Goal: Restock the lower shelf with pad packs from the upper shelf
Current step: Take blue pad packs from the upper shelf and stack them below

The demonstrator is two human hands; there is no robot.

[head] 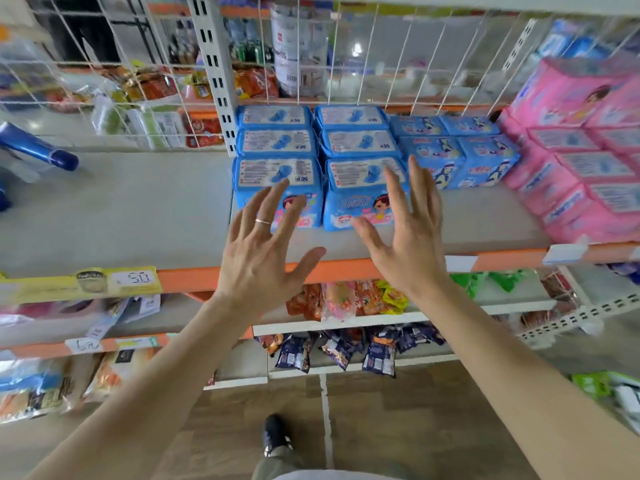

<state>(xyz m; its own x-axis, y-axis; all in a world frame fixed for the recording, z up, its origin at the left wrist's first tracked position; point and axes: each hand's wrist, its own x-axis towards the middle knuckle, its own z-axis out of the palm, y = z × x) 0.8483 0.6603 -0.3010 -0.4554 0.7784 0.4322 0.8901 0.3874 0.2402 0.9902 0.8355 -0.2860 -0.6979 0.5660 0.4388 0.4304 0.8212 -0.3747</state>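
Pad packs point(278, 188) are sitting in rows on the shelf point(138, 209), stacked packs point(568, 161) lying to their right.

Grey shelf point(138, 216) w/ orange front edge point(194, 277): blue pad packs point(360, 168) in two rows of three, front to back, smaller blue packs point(457, 154) just to their right, pink packs point(571, 174) stacked at far right. Left part of shelf bare, w/ a blue tube point(38, 147) at far left. Yellow price tag point(83, 282) on front edge reads 50.

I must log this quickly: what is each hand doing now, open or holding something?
Left hand: open, fingers spread, holding nothing.
Right hand: open, fingers spread, holding nothing.
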